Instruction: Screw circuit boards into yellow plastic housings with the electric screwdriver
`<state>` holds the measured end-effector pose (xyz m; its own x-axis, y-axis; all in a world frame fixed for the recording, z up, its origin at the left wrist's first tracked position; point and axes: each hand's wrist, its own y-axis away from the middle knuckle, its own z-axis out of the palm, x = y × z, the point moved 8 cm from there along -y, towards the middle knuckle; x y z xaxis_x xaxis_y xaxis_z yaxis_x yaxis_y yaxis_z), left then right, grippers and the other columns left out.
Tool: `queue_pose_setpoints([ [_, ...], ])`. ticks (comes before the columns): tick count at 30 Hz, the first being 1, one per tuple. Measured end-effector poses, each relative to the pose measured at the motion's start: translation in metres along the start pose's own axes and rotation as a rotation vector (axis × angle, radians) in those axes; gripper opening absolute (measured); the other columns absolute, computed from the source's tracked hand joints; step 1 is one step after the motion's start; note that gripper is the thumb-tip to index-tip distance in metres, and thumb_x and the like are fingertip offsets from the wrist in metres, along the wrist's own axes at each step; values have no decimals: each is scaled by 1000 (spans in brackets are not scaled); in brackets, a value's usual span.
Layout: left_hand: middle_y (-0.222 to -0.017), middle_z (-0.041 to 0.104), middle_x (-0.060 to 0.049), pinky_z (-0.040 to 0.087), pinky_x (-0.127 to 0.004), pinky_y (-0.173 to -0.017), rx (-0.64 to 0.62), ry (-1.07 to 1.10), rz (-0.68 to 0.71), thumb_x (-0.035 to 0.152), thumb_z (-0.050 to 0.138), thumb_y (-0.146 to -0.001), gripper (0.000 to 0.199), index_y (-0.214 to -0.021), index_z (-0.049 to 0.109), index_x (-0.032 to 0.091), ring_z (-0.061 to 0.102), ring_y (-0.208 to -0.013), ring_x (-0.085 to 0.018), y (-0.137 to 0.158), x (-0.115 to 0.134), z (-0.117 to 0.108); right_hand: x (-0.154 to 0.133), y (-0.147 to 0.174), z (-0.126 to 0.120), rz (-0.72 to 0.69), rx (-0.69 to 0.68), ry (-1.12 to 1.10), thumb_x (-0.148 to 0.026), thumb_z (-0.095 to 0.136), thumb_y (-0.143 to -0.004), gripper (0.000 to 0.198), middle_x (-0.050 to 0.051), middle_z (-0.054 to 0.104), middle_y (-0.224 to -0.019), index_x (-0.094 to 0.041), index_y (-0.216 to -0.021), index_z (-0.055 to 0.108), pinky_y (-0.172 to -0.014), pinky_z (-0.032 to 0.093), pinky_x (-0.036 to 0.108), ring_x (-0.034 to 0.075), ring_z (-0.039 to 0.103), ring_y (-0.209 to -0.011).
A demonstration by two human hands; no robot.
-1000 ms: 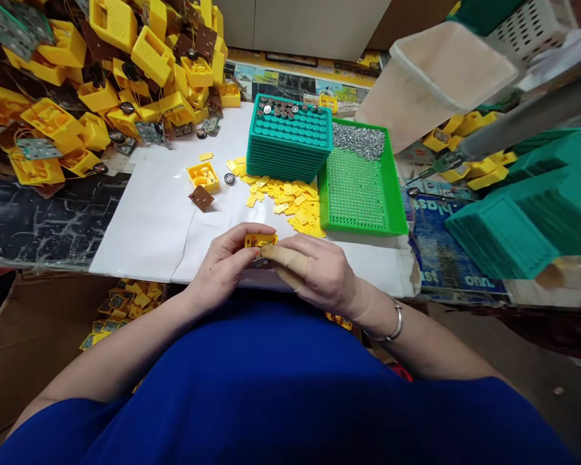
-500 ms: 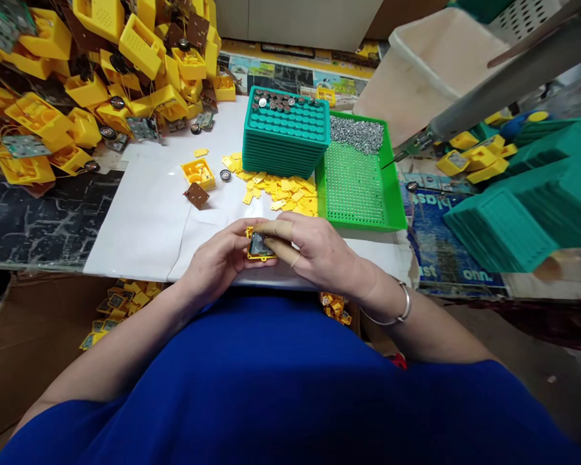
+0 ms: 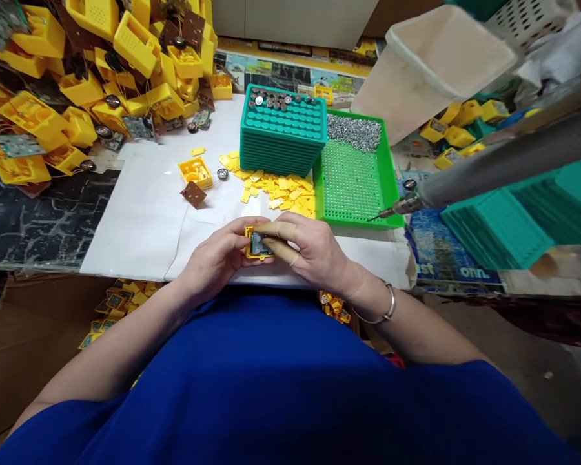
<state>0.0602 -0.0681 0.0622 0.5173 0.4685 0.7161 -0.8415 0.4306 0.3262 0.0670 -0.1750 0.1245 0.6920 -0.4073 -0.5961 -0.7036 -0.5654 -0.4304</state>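
- Yellow casing (image 3: pixel 248 252), circuit board (image 3: pixel 257 244) inside: centre of frame, between both hands.
- Left hand (image 3: pixel 217 253) grips casing's left side.
- Right hand (image 3: pixel 319 250): fingertips on board, can't tell if pinching.
- Neither hand nearer; fingers hide long axis.
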Motion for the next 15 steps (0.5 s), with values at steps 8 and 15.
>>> queue_pose_setpoints([
  [8, -112, 68, -3, 56, -39, -91, -36, -135, 30, 17, 69, -77, 34, -111, 68, 22, 65, -101, -21, 4, -1, 5, 2, 5, -7, -14, 159, -98, -19, 64, -90, 9, 4, 58, -95, -22, -97, 70, -77, 54, 27, 13, 60, -87],
  [15, -116, 69, -7, 58, -36, -83, -1, -245, 111, 24, 67, -80, 32, -111, 65, 18, 66, -104, -25, 0, 3, 9, 5, 11, -4, 69, 245, -182, -12, 63, -88, 15, 3, 56, -94, -23, -98, 66, -76, 56, 30, 13, 60, -85],
])
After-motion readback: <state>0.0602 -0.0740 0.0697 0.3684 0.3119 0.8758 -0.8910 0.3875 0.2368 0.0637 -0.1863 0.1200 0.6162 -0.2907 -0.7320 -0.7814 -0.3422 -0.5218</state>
